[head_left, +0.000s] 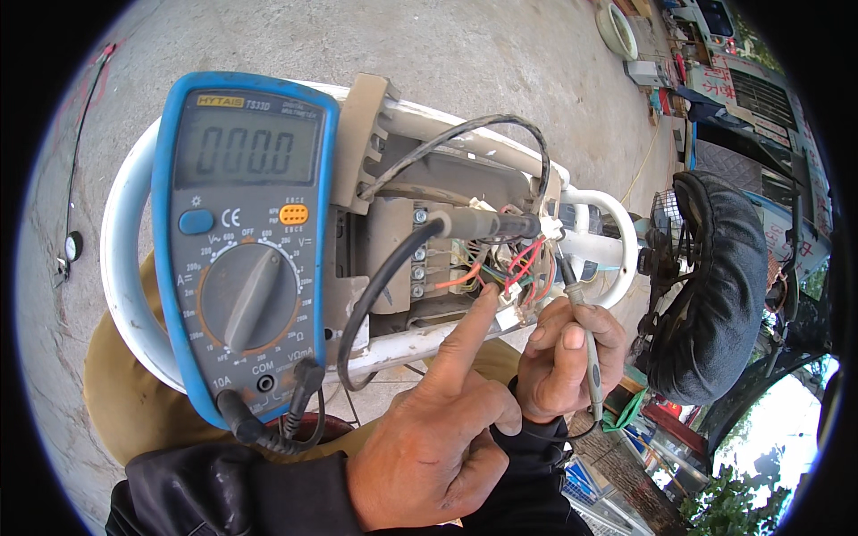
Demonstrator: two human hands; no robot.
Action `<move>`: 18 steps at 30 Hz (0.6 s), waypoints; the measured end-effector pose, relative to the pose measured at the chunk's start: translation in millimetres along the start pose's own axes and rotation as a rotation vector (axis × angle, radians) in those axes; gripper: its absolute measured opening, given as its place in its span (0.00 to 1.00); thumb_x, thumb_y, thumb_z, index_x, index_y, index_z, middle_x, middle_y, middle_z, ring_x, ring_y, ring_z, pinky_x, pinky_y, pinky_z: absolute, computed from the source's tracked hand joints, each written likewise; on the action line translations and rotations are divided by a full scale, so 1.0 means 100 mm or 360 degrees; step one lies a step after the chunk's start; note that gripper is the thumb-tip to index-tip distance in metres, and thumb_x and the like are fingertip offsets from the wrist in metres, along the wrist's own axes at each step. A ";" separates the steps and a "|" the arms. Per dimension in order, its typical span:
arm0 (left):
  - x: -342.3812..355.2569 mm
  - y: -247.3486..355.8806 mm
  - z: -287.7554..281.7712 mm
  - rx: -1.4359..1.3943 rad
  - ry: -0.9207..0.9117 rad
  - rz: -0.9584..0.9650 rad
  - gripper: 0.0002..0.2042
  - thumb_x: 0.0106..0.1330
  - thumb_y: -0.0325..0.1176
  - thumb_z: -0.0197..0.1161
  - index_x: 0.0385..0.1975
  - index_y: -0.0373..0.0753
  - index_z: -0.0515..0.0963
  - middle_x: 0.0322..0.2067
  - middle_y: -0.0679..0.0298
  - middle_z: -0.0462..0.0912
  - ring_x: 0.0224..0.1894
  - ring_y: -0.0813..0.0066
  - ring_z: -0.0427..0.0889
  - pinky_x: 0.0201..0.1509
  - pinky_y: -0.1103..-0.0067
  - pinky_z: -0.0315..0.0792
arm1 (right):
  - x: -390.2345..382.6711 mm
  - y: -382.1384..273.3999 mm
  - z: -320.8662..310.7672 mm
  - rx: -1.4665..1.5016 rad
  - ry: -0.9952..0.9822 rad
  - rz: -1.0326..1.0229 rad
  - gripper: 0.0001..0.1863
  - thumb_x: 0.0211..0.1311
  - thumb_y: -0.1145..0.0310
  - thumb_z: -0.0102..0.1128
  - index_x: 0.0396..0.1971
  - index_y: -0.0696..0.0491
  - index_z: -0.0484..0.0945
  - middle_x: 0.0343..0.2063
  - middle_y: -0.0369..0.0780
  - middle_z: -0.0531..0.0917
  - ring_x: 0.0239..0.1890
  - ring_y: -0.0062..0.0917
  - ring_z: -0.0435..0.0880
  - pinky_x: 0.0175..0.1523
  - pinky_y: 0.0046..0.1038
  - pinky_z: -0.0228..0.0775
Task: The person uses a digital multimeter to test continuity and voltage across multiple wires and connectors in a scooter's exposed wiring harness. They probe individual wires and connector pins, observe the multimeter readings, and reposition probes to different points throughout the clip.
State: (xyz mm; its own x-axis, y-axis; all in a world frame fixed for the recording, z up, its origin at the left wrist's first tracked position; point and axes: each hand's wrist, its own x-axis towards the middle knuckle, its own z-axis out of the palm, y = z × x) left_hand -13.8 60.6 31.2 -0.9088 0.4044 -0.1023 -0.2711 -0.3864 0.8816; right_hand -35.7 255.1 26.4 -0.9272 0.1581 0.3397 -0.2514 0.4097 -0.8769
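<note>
A grey test probe (593, 366) is held between the thumb and fingers of my right hand (569, 357). Its metal tip points up at the white connector (550, 230). A second, thicker probe (487, 223) lies across the wiring, its tip end at that same connector, with no hand on it. My left hand (438, 429) holds nothing; its index finger is stretched toward the red and orange wires (518, 268), the other fingers curled. A blue-framed digital multimeter (246, 268) rests on the white frame at left, digits on its screen and two black leads plugged in.
A white tubular frame (130, 241) surrounds the open housing, which holds a terminal block (418, 255). At right stands a black padded seat or cover (715, 286). A pale basin (617, 31) sits at the far right, and a small round gauge (73, 244) lies on the concrete at left.
</note>
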 end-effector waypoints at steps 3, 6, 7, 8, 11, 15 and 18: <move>0.00 -0.01 -0.03 0.0054 -0.0009 0.0068 0.10 0.57 0.13 0.60 0.35 0.33 0.83 0.69 0.31 0.76 0.71 0.65 0.83 0.46 0.80 0.79 | -0.02 -0.04 0.01 0.0064 0.0029 0.0061 0.14 0.78 0.67 0.66 0.53 0.60 0.81 0.24 0.44 0.83 0.24 0.24 0.79 0.31 0.26 0.72; -0.01 -0.01 -0.06 0.0105 -0.0047 0.0077 0.11 0.57 0.13 0.60 0.36 0.34 0.83 0.66 0.33 0.79 0.73 0.63 0.81 0.50 0.79 0.79 | -0.03 -0.07 0.01 0.0007 -0.0038 0.0139 0.18 0.82 0.59 0.63 0.53 0.61 0.80 0.21 0.43 0.82 0.24 0.24 0.78 0.33 0.27 0.72; -0.01 -0.01 -0.07 0.0102 -0.0054 0.0071 0.12 0.57 0.14 0.60 0.37 0.35 0.83 0.64 0.34 0.80 0.73 0.63 0.81 0.51 0.79 0.79 | -0.04 -0.07 0.02 -0.0025 -0.0021 0.0128 0.20 0.84 0.56 0.61 0.53 0.61 0.80 0.20 0.43 0.81 0.23 0.24 0.78 0.33 0.28 0.72; -0.01 0.00 -0.08 0.0099 -0.0061 0.0065 0.12 0.57 0.14 0.60 0.37 0.35 0.83 0.63 0.35 0.81 0.72 0.62 0.82 0.52 0.78 0.79 | -0.05 -0.06 0.03 -0.0035 0.0004 0.0110 0.22 0.85 0.53 0.59 0.53 0.61 0.79 0.19 0.43 0.81 0.23 0.24 0.77 0.33 0.29 0.72; -0.01 0.01 -0.10 0.0072 -0.0035 0.0062 0.12 0.57 0.16 0.60 0.38 0.36 0.83 0.60 0.36 0.83 0.68 0.63 0.85 0.53 0.78 0.79 | -0.09 -0.03 0.06 -0.0065 0.0090 0.0082 0.27 0.87 0.47 0.55 0.53 0.62 0.78 0.17 0.43 0.79 0.23 0.24 0.76 0.33 0.30 0.72; -0.02 0.02 -0.09 0.0059 0.0036 0.0020 0.12 0.57 0.17 0.59 0.38 0.36 0.84 0.59 0.36 0.83 0.62 0.66 0.89 0.54 0.78 0.80 | -0.10 0.00 0.05 0.0030 0.0081 0.0033 0.28 0.88 0.47 0.51 0.51 0.63 0.76 0.15 0.42 0.77 0.21 0.24 0.74 0.32 0.31 0.70; -0.03 0.01 -0.09 -0.0005 0.0013 -0.0032 0.12 0.57 0.17 0.59 0.39 0.35 0.84 0.62 0.35 0.81 0.54 0.70 0.90 0.51 0.78 0.81 | -0.10 -0.02 0.04 0.0017 0.0015 0.0005 0.28 0.89 0.47 0.51 0.50 0.63 0.76 0.15 0.42 0.76 0.20 0.24 0.73 0.31 0.30 0.70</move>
State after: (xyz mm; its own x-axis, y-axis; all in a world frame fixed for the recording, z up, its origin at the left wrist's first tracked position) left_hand -14.5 51.5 28.2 -0.9056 0.4056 -0.1239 -0.2907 -0.3810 0.8777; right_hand -27.3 249.7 23.3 -0.9254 0.1678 0.3399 -0.2513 0.3998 -0.8815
